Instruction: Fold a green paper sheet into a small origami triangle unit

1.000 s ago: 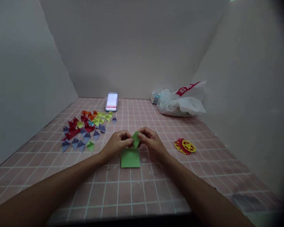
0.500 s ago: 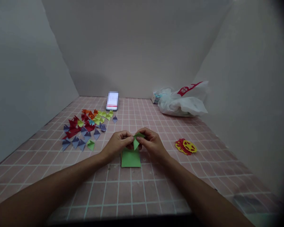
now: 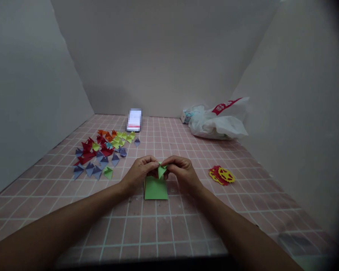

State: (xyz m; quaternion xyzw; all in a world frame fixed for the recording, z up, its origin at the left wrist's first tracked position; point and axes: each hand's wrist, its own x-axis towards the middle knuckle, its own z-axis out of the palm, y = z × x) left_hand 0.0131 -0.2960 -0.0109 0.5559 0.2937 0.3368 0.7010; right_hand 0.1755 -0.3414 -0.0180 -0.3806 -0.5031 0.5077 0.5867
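Folded green piece (image 3: 161,172) looked like thin paper: very light, probably crisp along the folds and soft across the flat faces, easy to crease or tear, not likely to slip from dry skin. Best hold, I'd judge: light fingertip pinch at the upper edges, where layers seemed to stack up; squeezing the lower point would likely bend it. Left hand (image 3: 141,170) had its upper left edge pinched between thumb and fingers. Right hand (image 3: 183,171) had thumb and index drawn together at its upper right edge; couldn't tell how firmly, fingertips partly hidden. Piece was up between the two hands, just above the far edge of the paper stack (image 3: 156,189) on the pink gridded tabletop (image 3: 164,237). Looks: small, bright green, tapering to a point at the bottom, small flaps at the top, one face lighter than the other; finer folds too small to read. Same kind of green as the stack's top sheet, and close to the loose green folded piece (image 3: 108,172) at left, near the purple ones (image 3: 97,172).
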